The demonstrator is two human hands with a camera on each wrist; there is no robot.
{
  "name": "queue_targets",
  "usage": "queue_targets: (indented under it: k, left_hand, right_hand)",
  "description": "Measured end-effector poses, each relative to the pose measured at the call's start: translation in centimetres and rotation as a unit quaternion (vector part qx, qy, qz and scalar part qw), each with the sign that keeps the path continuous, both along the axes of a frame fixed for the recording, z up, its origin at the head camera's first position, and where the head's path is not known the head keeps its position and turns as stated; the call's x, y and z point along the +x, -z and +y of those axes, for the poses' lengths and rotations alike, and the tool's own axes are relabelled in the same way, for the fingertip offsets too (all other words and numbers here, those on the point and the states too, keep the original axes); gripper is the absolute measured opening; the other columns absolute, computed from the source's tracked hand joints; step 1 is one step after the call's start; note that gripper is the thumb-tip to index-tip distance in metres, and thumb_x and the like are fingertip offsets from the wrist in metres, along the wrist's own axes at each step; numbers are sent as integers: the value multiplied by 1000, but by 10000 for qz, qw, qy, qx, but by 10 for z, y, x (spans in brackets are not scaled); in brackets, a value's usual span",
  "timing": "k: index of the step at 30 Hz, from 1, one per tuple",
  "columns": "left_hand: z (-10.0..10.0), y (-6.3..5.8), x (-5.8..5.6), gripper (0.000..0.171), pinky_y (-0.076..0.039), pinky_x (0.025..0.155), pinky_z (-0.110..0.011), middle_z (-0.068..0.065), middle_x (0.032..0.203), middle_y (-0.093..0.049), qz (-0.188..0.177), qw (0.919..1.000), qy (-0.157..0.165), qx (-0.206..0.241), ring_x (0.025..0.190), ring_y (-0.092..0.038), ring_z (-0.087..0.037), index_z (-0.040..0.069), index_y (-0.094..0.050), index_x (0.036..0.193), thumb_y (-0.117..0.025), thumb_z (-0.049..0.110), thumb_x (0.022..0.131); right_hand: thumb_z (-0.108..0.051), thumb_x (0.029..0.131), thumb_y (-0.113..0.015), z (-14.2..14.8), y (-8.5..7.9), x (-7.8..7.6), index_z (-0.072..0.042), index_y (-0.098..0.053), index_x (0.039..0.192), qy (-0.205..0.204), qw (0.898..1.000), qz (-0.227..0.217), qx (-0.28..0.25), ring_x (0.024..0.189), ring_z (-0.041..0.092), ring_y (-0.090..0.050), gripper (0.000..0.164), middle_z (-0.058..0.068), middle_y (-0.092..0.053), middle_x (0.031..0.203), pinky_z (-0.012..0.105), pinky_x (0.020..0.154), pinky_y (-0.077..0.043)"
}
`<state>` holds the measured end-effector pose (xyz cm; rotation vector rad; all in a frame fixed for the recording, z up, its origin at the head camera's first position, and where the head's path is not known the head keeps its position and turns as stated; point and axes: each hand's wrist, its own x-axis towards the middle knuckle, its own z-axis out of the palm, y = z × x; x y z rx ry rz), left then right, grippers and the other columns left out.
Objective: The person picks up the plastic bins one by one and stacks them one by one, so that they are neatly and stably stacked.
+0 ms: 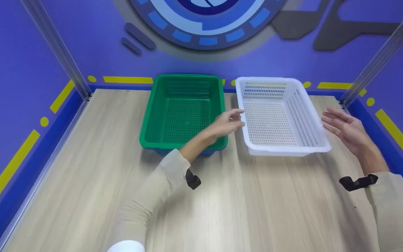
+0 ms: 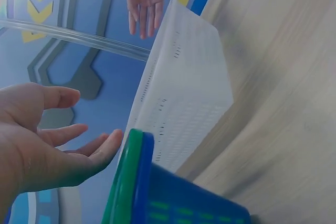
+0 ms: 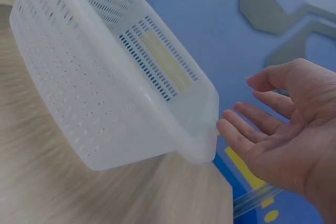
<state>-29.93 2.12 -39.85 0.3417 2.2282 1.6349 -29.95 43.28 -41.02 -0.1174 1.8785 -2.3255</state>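
A white perforated plastic basket [image 1: 275, 150] stands on the table, with a hand at either side of it. At its left rim is my left hand [image 1: 225, 124], reaching across the right edge of a green basket [image 1: 147, 119]. In the left wrist view the left hand's fingers [image 2: 100, 153] are spread and loosely bent, gripping nothing. My right hand [image 1: 350, 130] hovers just off the white basket's right rim. The right wrist view shows its fingers [image 3: 252, 129] relaxed, palm toward the basket, with nothing held. Inside, the white basket [image 3: 105, 98] shows only its slotted walls and floor.
The green basket is nested in a blue basket [image 2: 184, 198], left of the white one. Behind both rises a blue printed wall [image 1: 93, 52], with side walls at left and right joined by metal posts [image 1: 56, 45]. Wood-grain tabletop [image 1: 250, 210] lies in front.
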Motion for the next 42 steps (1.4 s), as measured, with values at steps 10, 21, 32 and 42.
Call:
queue_targets:
  k: [10, 21, 32, 42]
  left_hand:
    - [23, 11, -1, 61, -25, 126, -53, -9, 160, -44, -434, 9984, -211, 281, 153, -36, -29, 17, -36, 158, -59, 16, 101]
    - [38, 19, -1, 74, -13, 130, -49, -13, 164, -35, -549, 9953, -95, 786, 157, -24, -31, 10, -22, 162, -49, -7, 94]
    - [41, 25, 1, 75, -26, 127, -49, -6, 147, -57, -682, 9924, -246, 997, 146, -45, -28, 16, -38, 156, -49, -17, 89]
    - [41, 23, 2, 58, -34, 123, -47, -8, 136, -64, -841, 9908, -438, 970, 139, -52, -28, 9, -51, 145, -52, -14, 91]
  right_hand:
    - [-5, 102, -60, 1, 24, -3, -11, -45, 154, 259, 9985, -21, 480, 120, -6, -60, 55, -20, -67, 127, 33, 129, -15]
    - [-10, 100, -65, -6, 30, -7, -18, -16, 165, 354, 9843, -593, 1622, 149, 15, -31, 82, 1, -10, 174, 24, 114, -43]
    - [-4, 106, -50, -5, 35, -9, -11, 4, 165, -134, 9866, -610, 1509, 113, -2, -57, 81, 21, 0, 172, 14, 85, -55]
    - [-3, 106, -50, -7, 36, -1, -8, 9, 164, -363, 9935, -604, 891, 109, 0, -65, 83, 9, -35, 153, 21, 87, -58]
